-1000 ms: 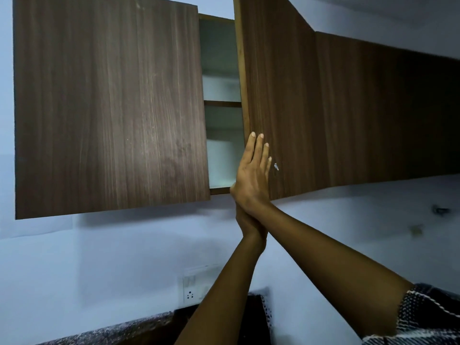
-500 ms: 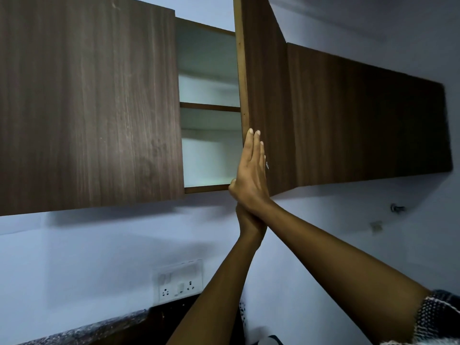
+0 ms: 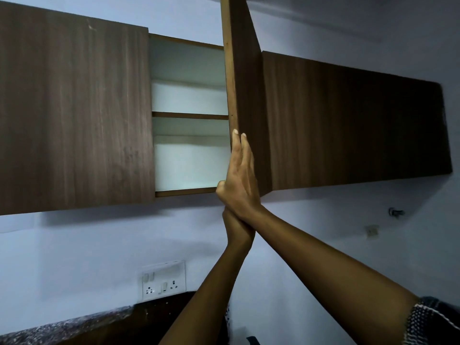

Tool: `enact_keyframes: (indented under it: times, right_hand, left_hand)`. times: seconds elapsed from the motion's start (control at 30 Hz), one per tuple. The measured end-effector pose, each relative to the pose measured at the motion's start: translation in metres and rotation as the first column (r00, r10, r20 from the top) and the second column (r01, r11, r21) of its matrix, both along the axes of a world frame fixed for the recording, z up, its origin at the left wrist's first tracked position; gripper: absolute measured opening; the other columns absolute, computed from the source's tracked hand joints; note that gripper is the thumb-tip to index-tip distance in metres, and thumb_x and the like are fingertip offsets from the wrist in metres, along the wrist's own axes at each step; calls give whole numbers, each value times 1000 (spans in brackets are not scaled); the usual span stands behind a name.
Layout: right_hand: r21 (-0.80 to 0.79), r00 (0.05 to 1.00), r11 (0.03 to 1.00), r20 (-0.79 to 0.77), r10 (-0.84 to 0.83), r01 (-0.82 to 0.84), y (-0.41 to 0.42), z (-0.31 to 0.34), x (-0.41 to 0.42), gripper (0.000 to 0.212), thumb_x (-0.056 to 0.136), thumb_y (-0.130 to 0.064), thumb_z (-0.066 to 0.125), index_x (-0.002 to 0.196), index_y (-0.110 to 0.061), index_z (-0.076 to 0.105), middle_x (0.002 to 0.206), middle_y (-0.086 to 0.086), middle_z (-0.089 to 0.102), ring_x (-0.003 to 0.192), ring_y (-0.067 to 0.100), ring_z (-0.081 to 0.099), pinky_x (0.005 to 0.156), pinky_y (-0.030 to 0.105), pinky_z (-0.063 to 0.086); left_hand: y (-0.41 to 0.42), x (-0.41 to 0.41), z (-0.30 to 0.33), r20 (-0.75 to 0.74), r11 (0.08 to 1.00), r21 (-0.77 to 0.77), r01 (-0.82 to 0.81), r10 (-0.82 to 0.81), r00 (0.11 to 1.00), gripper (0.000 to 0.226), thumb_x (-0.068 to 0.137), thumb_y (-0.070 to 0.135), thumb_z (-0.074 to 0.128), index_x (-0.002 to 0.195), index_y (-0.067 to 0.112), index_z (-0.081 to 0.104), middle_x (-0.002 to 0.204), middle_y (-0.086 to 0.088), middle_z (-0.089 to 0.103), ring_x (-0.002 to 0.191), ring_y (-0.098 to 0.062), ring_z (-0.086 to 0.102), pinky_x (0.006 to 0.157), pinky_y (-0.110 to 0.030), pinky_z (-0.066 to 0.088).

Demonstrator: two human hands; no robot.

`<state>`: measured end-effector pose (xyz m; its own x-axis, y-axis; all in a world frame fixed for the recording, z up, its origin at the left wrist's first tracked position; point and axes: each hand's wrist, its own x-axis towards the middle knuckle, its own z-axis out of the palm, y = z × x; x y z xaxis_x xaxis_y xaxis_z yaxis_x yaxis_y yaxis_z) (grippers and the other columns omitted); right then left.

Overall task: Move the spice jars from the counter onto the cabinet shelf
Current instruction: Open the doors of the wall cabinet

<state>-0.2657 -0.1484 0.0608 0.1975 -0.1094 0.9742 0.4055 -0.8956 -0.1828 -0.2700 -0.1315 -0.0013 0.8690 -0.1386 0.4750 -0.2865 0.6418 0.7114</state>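
Both hands meet at the open cabinet door (image 3: 245, 95): right hand (image 3: 240, 180) flat against it, left hand (image 3: 237, 226) hidden.

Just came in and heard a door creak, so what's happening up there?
A person is reaching up to a wall cabinet with both arms. The right hand lies flat, fingers straight, against the open door near its lower edge. The left hand is just below it, mostly hidden behind the right wrist, so its grip cannot be told. The door stands swung out, showing a pale interior with one shelf across the middle. Nothing shows on the shelf from here, and no spice jars are in view.
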Motion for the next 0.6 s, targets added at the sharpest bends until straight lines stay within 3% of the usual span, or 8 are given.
enact_keyframes:
  times: [0.07, 0.17, 0.43, 0.6]
  right_hand:
    - [-4, 999, 1000, 32, -8, 8, -18, 0, -9, 99, 70, 6, 60, 150, -12, 4, 157, 9, 11, 145, 25, 14, 112, 32, 35]
    - [-10, 996, 999, 84, -39, 40, -51, -1, -23, 88, 76, 3, 57, 150, -9, 9, 157, 7, 18, 144, 20, 20, 106, 4, 17]
    - [-20, 984, 993, 138, -111, 115, -112, -6, -57, 67, 89, 3, 45, 149, -6, 16, 155, 10, 22, 141, 20, 29, 104, 12, 25]
    - [34, 979, 990, 149, -137, 133, -153, -8, -77, 66, 89, 5, 43, 148, -7, 16, 154, 15, 22, 130, 26, 44, 95, 23, 44]
  left_hand:
    - [-16, -10, 2, -33, 992, -73, 101, -103, 994, 33, 104, 13, 22, 86, 18, 50, 81, -2, 52, 75, -8, 52, 52, -6, 48]
    - [-46, -21, -1, -10, 995, -89, 46, -47, 999, 40, 103, 16, 23, 85, 13, 59, 78, -5, 60, 73, -8, 59, 54, -13, 52]
    - [-98, -45, -2, 26, 1000, 5, -16, 16, 1000, 41, 101, 12, 31, 78, 12, 66, 70, -1, 66, 69, -8, 63, 57, -17, 51]
    - [-136, -55, -4, 97, 992, 124, 36, -48, 994, 42, 101, 11, 32, 75, 16, 65, 66, 3, 66, 71, -9, 63, 62, -20, 51]
